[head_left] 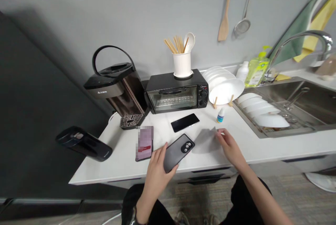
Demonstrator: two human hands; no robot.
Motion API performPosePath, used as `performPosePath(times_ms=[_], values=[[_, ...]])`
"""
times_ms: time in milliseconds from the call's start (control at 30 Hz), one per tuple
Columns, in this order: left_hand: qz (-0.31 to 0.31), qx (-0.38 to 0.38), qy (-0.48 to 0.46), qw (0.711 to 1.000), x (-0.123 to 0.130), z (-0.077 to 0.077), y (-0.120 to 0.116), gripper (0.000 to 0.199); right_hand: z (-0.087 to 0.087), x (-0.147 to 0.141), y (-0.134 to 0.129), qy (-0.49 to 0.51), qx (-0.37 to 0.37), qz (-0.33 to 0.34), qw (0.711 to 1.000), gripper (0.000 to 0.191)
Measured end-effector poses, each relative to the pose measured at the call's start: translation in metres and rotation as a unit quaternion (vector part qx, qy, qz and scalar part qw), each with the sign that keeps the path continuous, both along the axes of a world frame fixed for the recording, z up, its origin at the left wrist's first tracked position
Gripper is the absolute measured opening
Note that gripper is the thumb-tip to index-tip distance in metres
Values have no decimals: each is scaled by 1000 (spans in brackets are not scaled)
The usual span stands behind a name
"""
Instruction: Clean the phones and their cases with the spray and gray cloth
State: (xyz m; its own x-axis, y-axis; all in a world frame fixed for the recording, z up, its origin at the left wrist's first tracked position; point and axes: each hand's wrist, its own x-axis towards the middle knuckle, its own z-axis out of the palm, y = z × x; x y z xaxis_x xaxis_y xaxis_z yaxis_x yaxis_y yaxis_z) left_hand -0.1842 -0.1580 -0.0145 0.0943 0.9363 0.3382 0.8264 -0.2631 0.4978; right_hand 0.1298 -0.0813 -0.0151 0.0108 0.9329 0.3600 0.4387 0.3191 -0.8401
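My left hand (156,169) is closed around a smartphone (176,153) in a grey, black-edged case, its camera side facing up. With thumb and fingers pinched, my right hand (229,146) holds the corner of a thin grey cloth (206,141) on the white counter. Behind the cloth stands a small dropper bottle (220,115) with a white cap and blue label. A second phone (185,122) with a dark screen lies beyond the held one. Left of my left hand lies a third phone (145,143) with its screen lit, partly pixelated.
A dark thermos (84,143) stands at the counter's left edge (84,176), near a water dispenser (118,85). The toaster oven (175,93) carries a white utensil holder (182,64). Racked plates (226,91), a soap bottle (257,69) and the sink (309,104) occupy the right.
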Motion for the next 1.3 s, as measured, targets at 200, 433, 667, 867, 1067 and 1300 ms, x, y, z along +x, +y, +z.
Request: performPosePath(times_ms=[200,433,667,867,1067,1300], values=[[-88,-39,-19,995,55,0,35,91,31,15,-24,-26,24,9,999,20],[-109,-82,-57,989,59,1,41,93,-7,-15,-19,-256,67,91,960,21],[-145,-75,-69,984,45,3,38,96,-11,-60,-34,-337,112,97,930,42],[-118,-85,-59,988,46,-2,37,103,-2,-71,-57,-286,98,209,930,37],[-140,-86,-73,984,50,7,39,107,-15,0,-40,-368,114,77,919,44],[-178,-97,-63,977,47,4,42,99,-11,-80,-53,-307,97,127,938,44]])
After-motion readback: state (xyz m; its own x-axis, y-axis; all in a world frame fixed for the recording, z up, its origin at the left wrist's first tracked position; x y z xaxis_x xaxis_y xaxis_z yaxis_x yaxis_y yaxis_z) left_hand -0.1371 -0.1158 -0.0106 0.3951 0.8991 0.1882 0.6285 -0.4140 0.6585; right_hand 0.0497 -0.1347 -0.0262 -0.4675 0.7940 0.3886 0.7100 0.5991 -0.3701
